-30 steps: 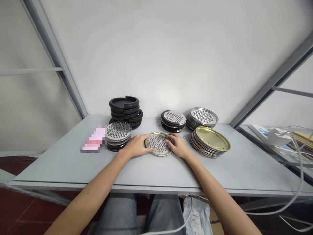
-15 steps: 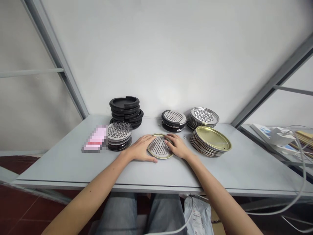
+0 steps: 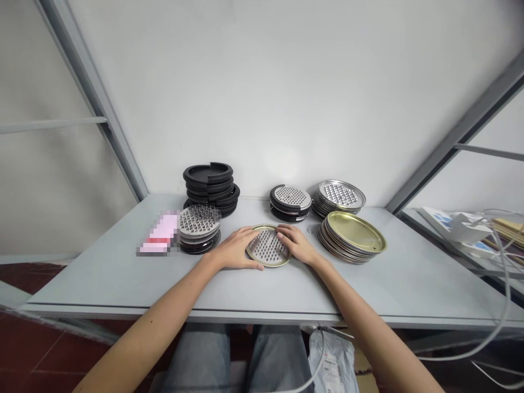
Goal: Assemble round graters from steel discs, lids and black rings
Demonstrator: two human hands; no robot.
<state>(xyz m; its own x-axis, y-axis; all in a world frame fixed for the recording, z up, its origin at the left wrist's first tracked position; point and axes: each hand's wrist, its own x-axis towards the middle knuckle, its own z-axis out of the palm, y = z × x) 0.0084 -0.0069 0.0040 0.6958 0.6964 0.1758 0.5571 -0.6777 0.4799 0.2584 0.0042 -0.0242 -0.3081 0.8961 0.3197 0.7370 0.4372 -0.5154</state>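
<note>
On the desk in front of me lies a round metal grater (image 3: 269, 248) with raised teeth, set inside a gold rim. My left hand (image 3: 237, 250) holds its left edge, fingers along the far side and thumb along the near side. Curled fingers of my right hand (image 3: 298, 244) press on the grater's right edge, hiding part of the rim. Left of my left hand stands a stack of toothed grater discs (image 3: 200, 222). A stack of gold round lids (image 3: 356, 232) is to the right of my right hand.
Black ring-shaped holders (image 3: 208, 183) are stacked at the back left. Black-rimmed graters (image 3: 291, 199) and silver-rimmed graters (image 3: 341, 195) stand near the wall. A small metal ring (image 3: 310, 230) lies beside the gold lids. A blurred pink item (image 3: 159, 234) is at left; a white cable (image 3: 505, 289) hangs at right.
My right fingers have shifted slightly on the grater's right edge, showing a bit more of its toothed surface. My left hand keeps its hold.
</note>
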